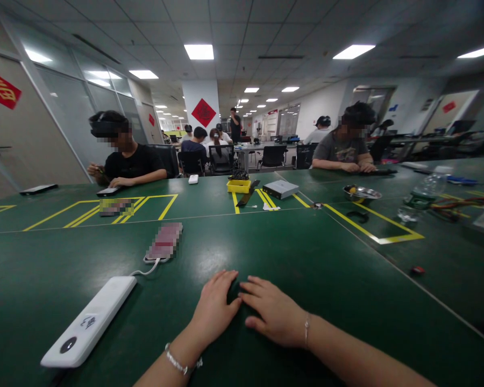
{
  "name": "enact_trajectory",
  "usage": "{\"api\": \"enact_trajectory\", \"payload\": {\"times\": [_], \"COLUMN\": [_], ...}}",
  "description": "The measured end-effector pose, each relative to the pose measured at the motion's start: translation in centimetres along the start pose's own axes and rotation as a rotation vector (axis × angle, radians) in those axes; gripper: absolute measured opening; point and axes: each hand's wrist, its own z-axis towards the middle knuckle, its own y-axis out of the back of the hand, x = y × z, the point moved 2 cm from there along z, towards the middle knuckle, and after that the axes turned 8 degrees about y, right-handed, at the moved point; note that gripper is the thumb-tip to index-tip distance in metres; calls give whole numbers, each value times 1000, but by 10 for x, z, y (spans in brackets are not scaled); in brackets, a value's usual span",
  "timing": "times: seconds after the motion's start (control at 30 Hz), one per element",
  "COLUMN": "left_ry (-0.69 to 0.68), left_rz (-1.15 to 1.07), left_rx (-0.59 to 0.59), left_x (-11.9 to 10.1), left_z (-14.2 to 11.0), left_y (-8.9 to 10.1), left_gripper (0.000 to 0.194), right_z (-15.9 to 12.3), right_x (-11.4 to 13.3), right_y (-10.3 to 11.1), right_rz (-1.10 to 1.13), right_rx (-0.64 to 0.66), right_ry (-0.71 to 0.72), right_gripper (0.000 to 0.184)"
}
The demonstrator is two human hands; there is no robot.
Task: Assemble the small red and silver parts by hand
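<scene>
My left hand point(216, 307) lies palm down on the green table point(306, 258), its fingers stretched forward and the thumb out to the right. Beside it my right hand point(272, 312) rests with fingers apart, pointing left, its fingertips close to my left hand. Neither hand holds anything. A bracelet circles each wrist. To the left of my hands lies a long white power bank point(91, 322) with handwriting on it. A white cable point(147, 270) runs from it to a phone point(164, 242), whose screen is blurred.
Yellow tape point(399, 236) marks areas on the table. Farther off are a yellow box point(239, 186) of black items, a grey box point(280, 188), a metal bowl point(367, 194), a plastic bottle point(421, 196) and wires point(460, 207). Two people sit across the table, others behind.
</scene>
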Motion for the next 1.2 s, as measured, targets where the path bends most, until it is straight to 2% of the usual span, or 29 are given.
{"api": "enact_trajectory", "payload": {"times": [0.07,0.13,0.17,0.23,0.3,0.37,0.47,0.53,0.6,0.7,0.83,1.2], "left_ry": [-1,6,9,10,10,10,5,-2,-6,-3,-6,-15], "left_rz": [49,78,84,83,73,59,44,35,17,-10,10,60], "left_rx": [11,21,26,36,37,34,35,33,27,19,24,39], "left_x": [0,1,1,0,1,1,2,2,1,2,2,1], "left_z": [0,-1,-1,-1,-1,-1,-1,-2,-2,-2,-2,-1], "left_y": [-2,-1,-1,0,1,1,0,0,0,1,1,0], "left_gripper": [50,50,49,47,46,45,43,43,42,42,42,39], "right_z": [-1,-7,-13,-36,-74,-120,-186,-214,-228,-235,-238,-221], "right_x": [0,-22,-39,-80,-119,-151,-183,-197,-207,-219,-227,-205], "right_y": [3,22,36,69,101,126,142,141,138,133,134,143], "right_rz": [12,-54,-117,-294,-480,-560,-433,-287,-184,-109,-64,-130], "right_rx": [100,88,44,-66,-155,-223,-313,-351,-380,-382,-282,-182], "right_ry": [54,-43,-155,-481,-848,-1180,-1605,-1783,-1850,-1822,-1790,-1749], "right_gripper": [51,46,43,40,40,45,57,64,70,68,66,53]}}
